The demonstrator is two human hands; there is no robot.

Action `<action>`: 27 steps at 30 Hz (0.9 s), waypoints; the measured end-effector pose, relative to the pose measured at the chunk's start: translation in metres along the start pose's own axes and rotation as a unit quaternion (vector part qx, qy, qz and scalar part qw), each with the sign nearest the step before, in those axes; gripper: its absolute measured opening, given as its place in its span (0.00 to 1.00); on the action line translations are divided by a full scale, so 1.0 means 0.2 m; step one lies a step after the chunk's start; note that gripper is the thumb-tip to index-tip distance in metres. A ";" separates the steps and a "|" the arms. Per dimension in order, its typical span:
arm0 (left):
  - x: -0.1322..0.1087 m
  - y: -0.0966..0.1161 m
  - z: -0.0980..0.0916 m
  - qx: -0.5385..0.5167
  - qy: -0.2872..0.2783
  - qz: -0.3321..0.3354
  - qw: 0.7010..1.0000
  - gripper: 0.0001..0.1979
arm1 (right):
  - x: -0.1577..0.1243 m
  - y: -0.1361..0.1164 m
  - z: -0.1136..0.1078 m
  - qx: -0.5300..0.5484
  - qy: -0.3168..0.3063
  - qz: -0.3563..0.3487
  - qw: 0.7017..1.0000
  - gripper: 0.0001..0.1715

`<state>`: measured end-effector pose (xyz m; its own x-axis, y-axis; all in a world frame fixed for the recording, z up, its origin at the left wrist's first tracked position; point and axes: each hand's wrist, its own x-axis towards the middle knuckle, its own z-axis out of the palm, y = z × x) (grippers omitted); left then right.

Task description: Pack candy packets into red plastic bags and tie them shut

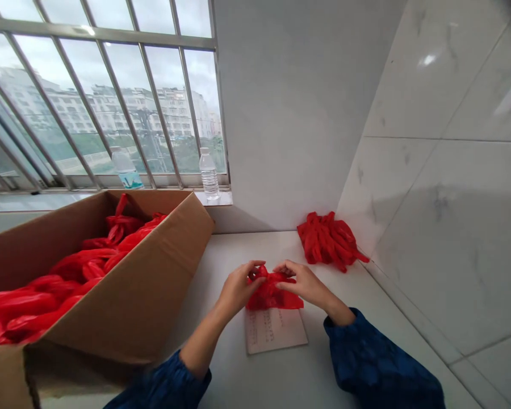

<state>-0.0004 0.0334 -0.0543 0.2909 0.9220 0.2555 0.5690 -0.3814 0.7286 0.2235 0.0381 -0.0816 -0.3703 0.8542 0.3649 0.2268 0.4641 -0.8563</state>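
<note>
White bench (276,380) right up close, pale and smooth, and two dark blue sleeves (375,363) come in from the bottom edge. Just below the hands lies a small printed card (275,335), flat on the bench. And above it, both hands are on the job: the left hand (238,288) pinches one side of a crumpled red bag (272,296), fingers closed on the plastic, and the right hand (303,284) grips the other side, fingertips meeting the left ones at the top of the bunch. The bag's lower part rests over the card's far edge. Out to the left of the left hand sits a big cardboard box (153,301), open, loaded with loose red bags (68,278). Beyond the right hand, well apart, a pile of bundled red bags (330,241) lies against the marble-tiled wall (443,227). Farther back, two water bottles (208,173) stand on the sill under a barred window (111,85), with buildings outside.
</note>
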 end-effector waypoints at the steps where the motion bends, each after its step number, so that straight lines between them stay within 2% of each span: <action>1: 0.01 -0.01 -0.01 -0.022 -0.006 -0.002 1.000 0.18 | 0.00 0.00 -0.01 0.006 0.000 0.008 1.000 0.14; 6: 0.05 -0.04 -0.04 -0.119 -0.049 -0.013 0.992 0.20 | 0.00 -0.01 -0.05 -0.003 0.037 0.019 0.999 0.09; 10: 0.03 -0.03 -0.04 -0.156 -0.051 -0.026 0.986 0.21 | -0.01 -0.07 -0.04 -0.011 0.075 0.003 0.997 0.09; 12: 0.01 -0.01 -0.03 -0.158 -0.045 -0.024 0.986 0.20 | -0.02 -0.11 -0.03 -0.026 0.082 -0.007 0.996 0.12; 14: -0.01 0.02 -0.02 -0.149 -0.044 -0.010 0.988 0.18 | -0.02 -0.15 -0.02 -0.091 0.084 -0.030 0.992 0.14; 16: -0.02 0.05 -0.01 -0.131 -0.045 0.009 0.990 0.17 | -0.01 -0.17 0.00 -0.158 0.077 -0.048 0.983 0.10; 17: -0.03 0.06 -0.01 -0.122 -0.049 0.018 0.991 0.17 | -0.01 -0.18 0.01 -0.170 0.071 -0.053 0.981 0.08; 20: -0.03 0.08 0.00 -0.102 -0.069 0.035 0.992 0.18 | 0.00 -0.20 0.03 -0.146 0.075 -0.048 0.985 0.12; 24: -0.02 0.04 -0.02 -0.068 -0.094 0.061 0.991 0.20 | 0.00 -0.19 0.03 -0.122 0.151 -0.042 0.980 0.11; 27: -0.02 -0.01 -0.04 -0.034 -0.116 0.059 0.991 0.19 | 0.00 -0.16 -0.02 -0.047 0.268 -0.023 0.962 0.12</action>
<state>-0.0089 0.0313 -0.0510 0.5262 0.8281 0.1936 0.4692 -0.4726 0.7460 0.2189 0.0237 -0.0524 0.1296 0.8188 0.5592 0.3110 0.5019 -0.8071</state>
